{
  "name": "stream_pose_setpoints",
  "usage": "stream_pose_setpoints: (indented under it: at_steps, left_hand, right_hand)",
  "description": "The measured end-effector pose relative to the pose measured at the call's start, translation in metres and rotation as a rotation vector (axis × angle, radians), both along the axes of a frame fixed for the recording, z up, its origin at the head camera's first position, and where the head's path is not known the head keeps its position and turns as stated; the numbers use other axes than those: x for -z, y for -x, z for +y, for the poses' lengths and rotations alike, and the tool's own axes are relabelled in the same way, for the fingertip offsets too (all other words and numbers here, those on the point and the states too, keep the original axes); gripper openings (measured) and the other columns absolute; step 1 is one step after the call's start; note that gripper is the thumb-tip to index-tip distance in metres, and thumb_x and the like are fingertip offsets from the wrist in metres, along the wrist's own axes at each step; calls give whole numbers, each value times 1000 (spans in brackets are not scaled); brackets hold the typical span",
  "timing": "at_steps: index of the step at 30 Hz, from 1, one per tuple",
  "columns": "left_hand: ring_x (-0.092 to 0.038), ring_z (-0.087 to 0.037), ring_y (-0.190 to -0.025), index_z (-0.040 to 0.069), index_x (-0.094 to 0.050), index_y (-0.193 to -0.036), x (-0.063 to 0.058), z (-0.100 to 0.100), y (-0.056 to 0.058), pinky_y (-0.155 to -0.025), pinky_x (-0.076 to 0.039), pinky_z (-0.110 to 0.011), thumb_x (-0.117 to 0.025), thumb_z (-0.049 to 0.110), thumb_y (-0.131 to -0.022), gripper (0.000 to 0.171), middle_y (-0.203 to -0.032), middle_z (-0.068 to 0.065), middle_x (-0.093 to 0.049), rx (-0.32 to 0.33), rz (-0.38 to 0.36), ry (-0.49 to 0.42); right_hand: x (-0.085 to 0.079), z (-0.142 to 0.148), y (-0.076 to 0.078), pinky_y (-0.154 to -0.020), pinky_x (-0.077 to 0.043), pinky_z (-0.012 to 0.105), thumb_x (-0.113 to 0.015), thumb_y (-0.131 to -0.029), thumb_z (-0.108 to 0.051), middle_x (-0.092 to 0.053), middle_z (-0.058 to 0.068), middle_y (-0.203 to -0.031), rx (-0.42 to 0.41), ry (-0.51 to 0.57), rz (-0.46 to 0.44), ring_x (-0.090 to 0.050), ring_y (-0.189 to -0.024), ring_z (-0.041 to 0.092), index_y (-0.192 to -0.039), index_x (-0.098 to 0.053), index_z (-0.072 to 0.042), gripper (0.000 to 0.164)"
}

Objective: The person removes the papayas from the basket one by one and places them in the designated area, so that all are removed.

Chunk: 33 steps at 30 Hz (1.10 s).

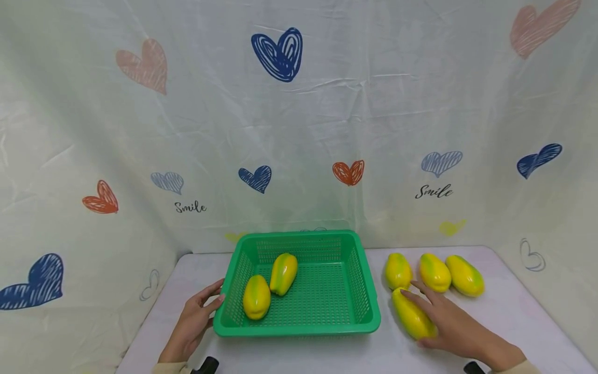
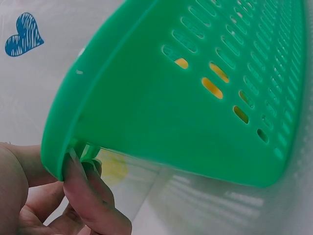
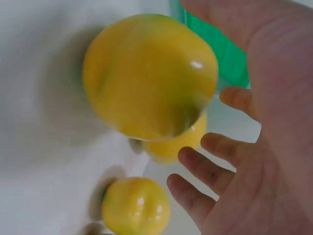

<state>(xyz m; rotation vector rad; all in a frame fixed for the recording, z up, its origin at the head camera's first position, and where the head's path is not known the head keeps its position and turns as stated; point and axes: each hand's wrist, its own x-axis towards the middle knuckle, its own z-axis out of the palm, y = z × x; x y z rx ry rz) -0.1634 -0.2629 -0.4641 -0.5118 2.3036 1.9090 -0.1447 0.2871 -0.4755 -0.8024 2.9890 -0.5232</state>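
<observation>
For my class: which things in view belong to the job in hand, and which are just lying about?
Seemingly the job's:
green basket, its rim gripped by the left hand
yellow fruit nearest the right hand
two fruits inside the basket
three other fruits

Surroundings only:
white table
heart-printed sheet

Here the left hand (image 1: 190,321) is curled into a pinch, while the right hand (image 1: 455,323) is angled inward, its fingers (image 3: 193,196) spread.

1. Cannot fully see yellow fruit (image 1: 412,318) right of green basket (image 1: 299,330), partly covered by right hand (image 1: 455,326).
2. In left wrist view, glimpse only yellow patches (image 2: 212,88) through basket slots.
3. There, lose part of basket past top edge.
</observation>
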Motion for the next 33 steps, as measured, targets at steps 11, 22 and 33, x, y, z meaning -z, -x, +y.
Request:
stream_pose_setpoints:
  at_steps: [11, 22, 33]
  left_hand:
    - [-61, -17, -102, 0, -43, -159, -1, 0, 0, -80, -60, -31, -58, 10, -109, 53, -148, -24, -42, -1, 11, -7]
    - [-61, -20, -104, 0, -44, -159, 0, 1, -1, -82, -61, -32, -59, 10, -109, 53, -149, -25, -43, -13, 7, -7]
    - [-62, -17, -101, 0, -44, -159, 0, 2, -1, -81, -60, -31, -58, 10, -110, 52, -150, -26, -43, -9, 22, -15]
  right_hand:
    - [-31, -16, 6, -99, -52, 67, -96, -77, -38, -42, 24, -160, -25, -9, 71, -56, -132, 47, -153, -52, -18, 90]
    - [-58, -47, 19, -103, -52, 62, -92, -83, -33, -50, 17, -156, -111, -20, 139, -56, -134, 40, -154, -53, -16, 82]
    - [-77, -83, 33, -103, -51, 63, -89, -87, -32, -45, 23, -158, -214, -19, 152, -56, -134, 43, -155, -51, -12, 81]
